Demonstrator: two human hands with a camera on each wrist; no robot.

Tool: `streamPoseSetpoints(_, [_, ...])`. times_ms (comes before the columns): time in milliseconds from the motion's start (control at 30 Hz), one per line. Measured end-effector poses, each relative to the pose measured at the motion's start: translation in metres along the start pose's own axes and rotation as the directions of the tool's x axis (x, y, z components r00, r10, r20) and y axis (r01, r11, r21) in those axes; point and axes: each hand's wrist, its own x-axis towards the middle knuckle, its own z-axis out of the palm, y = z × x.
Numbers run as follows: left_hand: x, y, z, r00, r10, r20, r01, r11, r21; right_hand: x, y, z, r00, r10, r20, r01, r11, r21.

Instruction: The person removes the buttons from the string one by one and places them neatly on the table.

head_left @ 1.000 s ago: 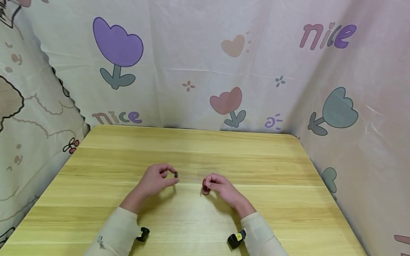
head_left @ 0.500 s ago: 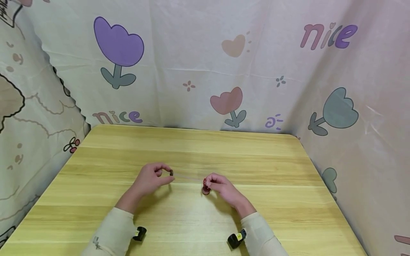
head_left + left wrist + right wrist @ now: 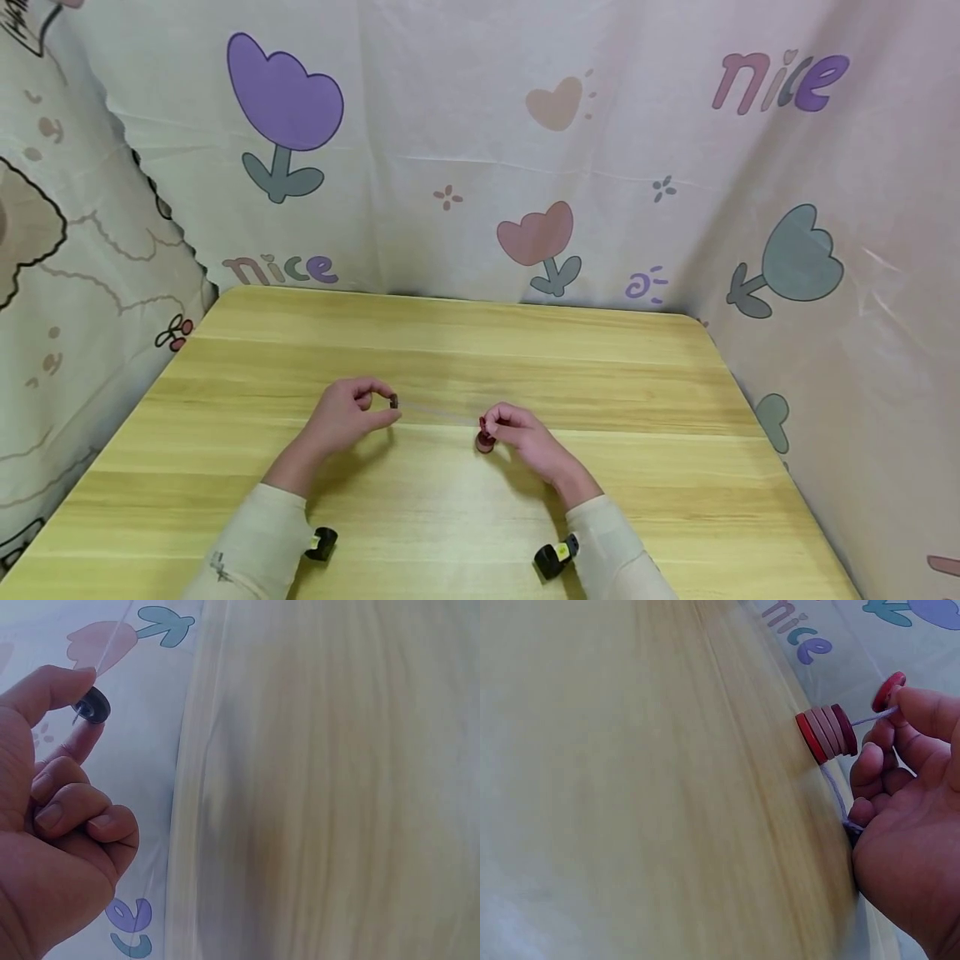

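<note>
My left hand (image 3: 341, 414) pinches a small black button (image 3: 95, 706) on edge between thumb and index finger, its other fingers curled in. A thin pale string (image 3: 438, 412) runs from this button across to my right hand (image 3: 525, 436). There, thumb and fingertips pinch the string, with a red button (image 3: 888, 691) right at the thumb tip. Below the pinch hangs a stack of several red and pink buttons (image 3: 826, 735) threaded on the purplish string. More of that string (image 3: 833, 789) trails from the stack's lower end towards the palm. Both hands are above the table.
The wooden table (image 3: 600, 367) spreads under both hands. A printed cloth (image 3: 420, 108) with tulips and lettering hangs behind it and at both sides. Black wrist devices sit at the left cuff (image 3: 321, 544) and the right cuff (image 3: 557, 557).
My left hand has moved left with the black button, widening the gap to the right hand and drawing out the string between them. The right hand stays almost still.
</note>
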Motion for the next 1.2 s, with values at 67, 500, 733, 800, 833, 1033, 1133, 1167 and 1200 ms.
streamPoseSetpoints(67, [-0.001, -0.001, -0.002, 1.0, -0.003, -0.004, 0.003, 1.0, 0.009, 0.0, 0.001, 0.0, 1.0, -0.004, 0.001, 0.004, 1.0, 0.003])
streamPoseSetpoints(500, [-0.007, -0.009, -0.009, 0.999, -0.02, -0.028, 0.022, 0.997, 0.07, 0.0, 0.001, -0.001, 1.0, -0.007, -0.006, 0.007, 1.0, -0.005])
streamPoseSetpoints(733, [-0.009, -0.017, -0.011, 0.999, -0.03, -0.024, 0.032, 0.996, 0.081, 0.0, -0.001, 0.0, 1.0, -0.001, -0.01, 0.0, 1.0, -0.016])
streamPoseSetpoints(800, [-0.01, -0.019, -0.012, 0.999, -0.034, -0.021, 0.036, 0.996, 0.083, -0.001, -0.002, 0.0, 1.0, -0.001, -0.01, 0.001, 1.0, -0.019])
streamPoseSetpoints(833, [-0.01, -0.02, -0.013, 0.999, -0.039, -0.018, 0.041, 0.996, 0.083, -0.001, -0.002, 0.0, 1.0, -0.002, -0.009, 0.002, 1.0, -0.021])
streamPoseSetpoints(1033, [-0.013, -0.022, -0.017, 0.997, -0.075, 0.007, 0.074, 0.993, 0.097, 0.0, -0.002, 0.0, 1.0, -0.006, -0.01, 0.006, 1.0, -0.028])
streamPoseSetpoints(1133, [-0.014, -0.023, -0.018, 0.997, -0.072, 0.016, 0.071, 0.993, 0.099, 0.0, -0.002, 0.0, 1.0, -0.003, -0.013, 0.003, 1.0, -0.028])
streamPoseSetpoints(1167, [-0.015, -0.023, -0.018, 0.997, -0.073, 0.018, 0.071, 0.993, 0.1, 0.0, -0.002, 0.0, 1.0, -0.001, -0.014, 0.001, 1.0, -0.027])
streamPoseSetpoints(1200, [-0.015, -0.024, -0.019, 0.997, -0.073, 0.021, 0.07, 0.992, 0.105, 0.0, -0.002, 0.001, 1.0, 0.002, -0.015, -0.003, 1.0, -0.024])
